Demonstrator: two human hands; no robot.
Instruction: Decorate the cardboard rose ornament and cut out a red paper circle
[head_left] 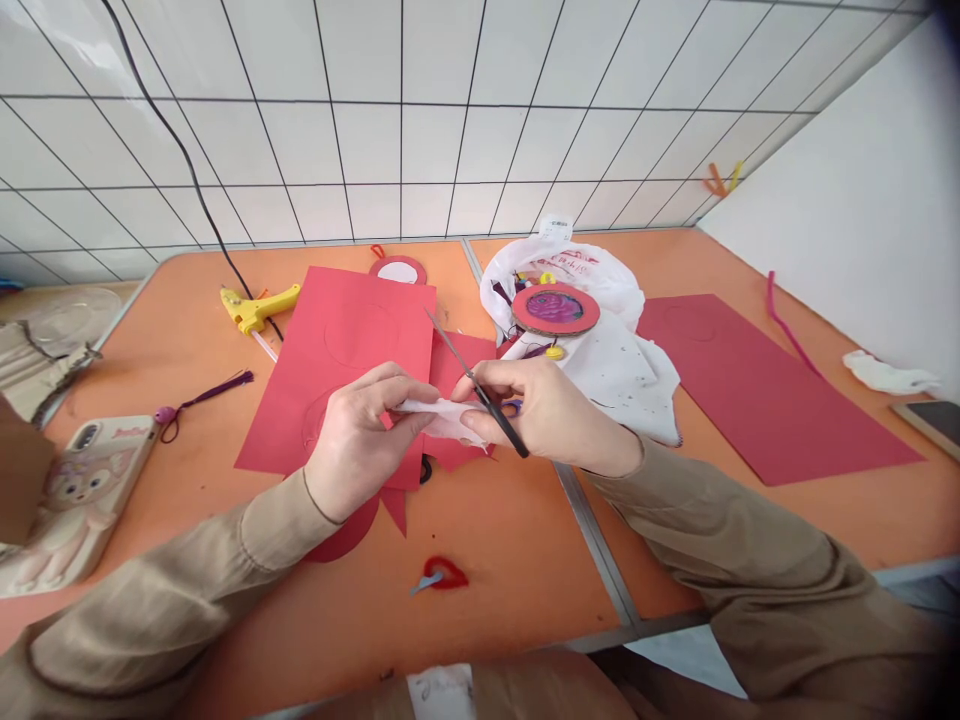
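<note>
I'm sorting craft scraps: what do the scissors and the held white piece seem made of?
Scissors: probably metal blades, from their slim grey look; the smooth black handle looks plastic. White piece: thin, matte, with an uneven edge, perhaps paper or fabric.

Bright, soft light, edge distortion.

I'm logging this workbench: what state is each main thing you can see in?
Left hand: pinching the white scrap.
Right hand: gripping the scissors, touching the white scrap.
White scrap: held above the table.
Scissors: in hand; open or shut unclear.
Glue gun: lying on its side.
Cartoon-cased phone: face down.
Left red sheet: flat, circles drawn.
Right red sheet: flat.
White bag: crumpled.
Tassel: stretched out.
</note>
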